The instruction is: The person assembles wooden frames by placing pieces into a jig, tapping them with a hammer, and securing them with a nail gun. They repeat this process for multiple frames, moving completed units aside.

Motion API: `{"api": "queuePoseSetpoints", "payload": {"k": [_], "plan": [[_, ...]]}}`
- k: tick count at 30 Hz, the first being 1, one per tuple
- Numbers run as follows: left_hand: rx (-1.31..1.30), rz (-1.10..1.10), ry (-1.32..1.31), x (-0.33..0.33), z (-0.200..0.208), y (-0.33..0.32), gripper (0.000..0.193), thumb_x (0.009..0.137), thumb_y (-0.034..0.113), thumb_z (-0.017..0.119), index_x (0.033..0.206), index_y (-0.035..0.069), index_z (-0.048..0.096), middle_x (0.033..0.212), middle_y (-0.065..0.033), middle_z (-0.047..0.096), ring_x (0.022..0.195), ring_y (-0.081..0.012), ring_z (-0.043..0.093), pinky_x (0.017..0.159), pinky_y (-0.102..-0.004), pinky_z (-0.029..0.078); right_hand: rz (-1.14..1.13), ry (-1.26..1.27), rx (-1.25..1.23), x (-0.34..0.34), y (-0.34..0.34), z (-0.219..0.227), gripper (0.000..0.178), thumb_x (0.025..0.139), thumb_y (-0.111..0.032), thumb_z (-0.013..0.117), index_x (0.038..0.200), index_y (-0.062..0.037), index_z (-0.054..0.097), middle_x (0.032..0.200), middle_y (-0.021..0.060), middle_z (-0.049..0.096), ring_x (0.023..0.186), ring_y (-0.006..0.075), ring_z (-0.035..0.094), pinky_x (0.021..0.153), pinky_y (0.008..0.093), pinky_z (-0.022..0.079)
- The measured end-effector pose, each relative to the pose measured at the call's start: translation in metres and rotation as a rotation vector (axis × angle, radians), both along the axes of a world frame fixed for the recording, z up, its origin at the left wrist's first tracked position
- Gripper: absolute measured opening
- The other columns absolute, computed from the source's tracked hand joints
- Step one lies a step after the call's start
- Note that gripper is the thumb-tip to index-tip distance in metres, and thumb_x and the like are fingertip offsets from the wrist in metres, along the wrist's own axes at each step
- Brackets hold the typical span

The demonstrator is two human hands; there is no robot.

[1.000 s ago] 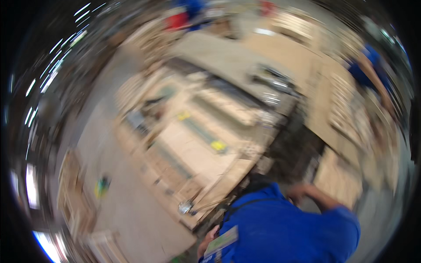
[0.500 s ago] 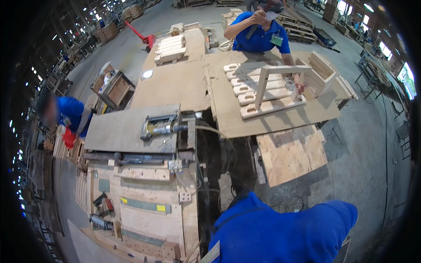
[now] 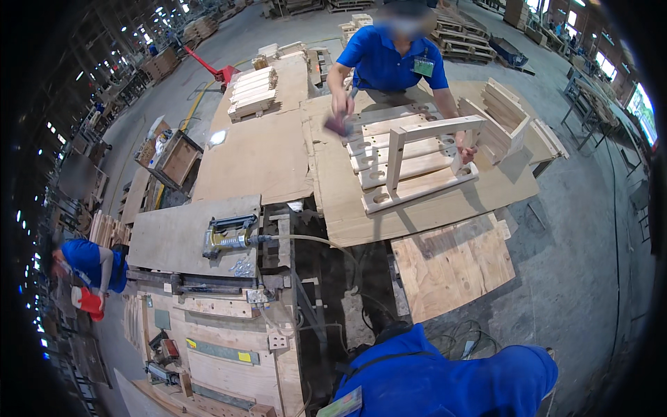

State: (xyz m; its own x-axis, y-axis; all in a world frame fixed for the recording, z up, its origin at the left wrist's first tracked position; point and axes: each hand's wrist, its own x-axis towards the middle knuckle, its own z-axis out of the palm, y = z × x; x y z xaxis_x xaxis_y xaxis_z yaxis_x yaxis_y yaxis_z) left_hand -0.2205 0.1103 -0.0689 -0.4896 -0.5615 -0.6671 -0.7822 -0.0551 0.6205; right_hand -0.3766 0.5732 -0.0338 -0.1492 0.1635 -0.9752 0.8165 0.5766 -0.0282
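Note:
Neither my left hand nor my right hand shows; only my blue shirt [image 3: 445, 379] fills the lower edge. Nearest to me on the left is a wooden jig bench [image 3: 222, 354] with green strips and yellow tags on it. Beyond it, a pneumatic nail gun [image 3: 229, 236] lies on a grey board [image 3: 174, 240], with a few loose metal fasteners beside it. Across from me, a co-worker [image 3: 396, 59] steadies an upright wooden frame [image 3: 431, 132] over slotted wooden rails [image 3: 410, 170]. The co-worker's other hand grips a motion-blurred hammer-like tool [image 3: 338, 126].
An air hose [image 3: 313, 238] runs from the nail gun into the dark gap between the benches. A low plywood sheet [image 3: 455, 267] lies right of that gap. Stacked rails [image 3: 251, 92] and a red pallet jack [image 3: 224, 74] stand farther back. Another person [image 3: 90, 264] bends at far left.
The co-worker's raised hand has come down to the left side of the rails with the tool. At far left, the other person has bent lower with a red object. My view has shifted slightly.

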Motion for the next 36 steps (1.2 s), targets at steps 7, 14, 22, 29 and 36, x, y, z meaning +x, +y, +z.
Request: {"api": "queuePoseSetpoints", "payload": {"k": [7,14,22,29,36], "plan": [[-0.026,0.046,-0.033,0.006,0.001,0.009,0.026,0.102,0.019,0.069,0.118,-0.001,0.073,0.105,-0.0113,0.077,0.096,-0.0165,0.070,0.088,-0.0331,0.056,0.030,-0.002,-0.022,-0.006,0.000,-0.007,0.047,0.106,-0.048,0.058,0.125,-0.0069,0.071,0.107,0.0123,0.073,0.087,0.0180,0.068,0.075,0.0357,0.057],[-0.045,0.089,-0.043,0.027,0.002,0.019,0.026,0.102,0.020,0.068,0.115,-0.001,0.074,0.102,-0.0109,0.077,0.094,-0.0159,0.070,0.087,-0.0329,0.056,0.123,-0.006,-0.049,-0.002,-0.009,-0.022,0.047,0.105,-0.048,0.060,0.121,-0.0071,0.074,0.103,0.0120,0.074,0.083,0.0184,0.069,0.071,0.0348,0.057],[-0.081,0.107,0.055,0.054,0.005,0.025,0.025,0.103,0.021,0.068,0.112,-0.001,0.075,0.099,-0.0104,0.078,0.092,-0.0153,0.070,0.087,-0.0327,0.056,0.638,0.185,-0.273,-0.013,-0.044,-0.068,0.046,0.103,-0.049,0.062,0.116,-0.0073,0.077,0.098,0.0117,0.075,0.078,0.0189,0.069,0.066,0.0337,0.057],[-0.069,0.029,0.156,0.024,0.008,-0.005,0.026,0.103,0.022,0.068,0.113,-0.002,0.077,0.098,-0.0098,0.078,0.091,-0.0148,0.070,0.086,-0.0327,0.056,0.630,0.178,-0.346,-0.116,-0.163,-0.056,0.055,0.103,-0.050,0.058,0.134,-0.0068,0.071,0.120,0.0207,0.075,0.110,0.0293,0.072,0.093,0.0455,0.055],[0.198,-0.348,0.228,-0.028,0.062,-0.019,0.028,0.104,0.020,0.066,0.124,0.005,0.078,0.097,-0.0018,0.076,0.084,-0.0093,0.063,0.078,-0.0261,0.052,1.295,0.412,-0.243,-0.104,-0.214,-0.027,0.065,0.105,-0.052,0.055,0.153,-0.0075,0.052,0.143,0.0222,0.065,0.133,0.0397,0.061,0.110,0.0498,0.049]]}}
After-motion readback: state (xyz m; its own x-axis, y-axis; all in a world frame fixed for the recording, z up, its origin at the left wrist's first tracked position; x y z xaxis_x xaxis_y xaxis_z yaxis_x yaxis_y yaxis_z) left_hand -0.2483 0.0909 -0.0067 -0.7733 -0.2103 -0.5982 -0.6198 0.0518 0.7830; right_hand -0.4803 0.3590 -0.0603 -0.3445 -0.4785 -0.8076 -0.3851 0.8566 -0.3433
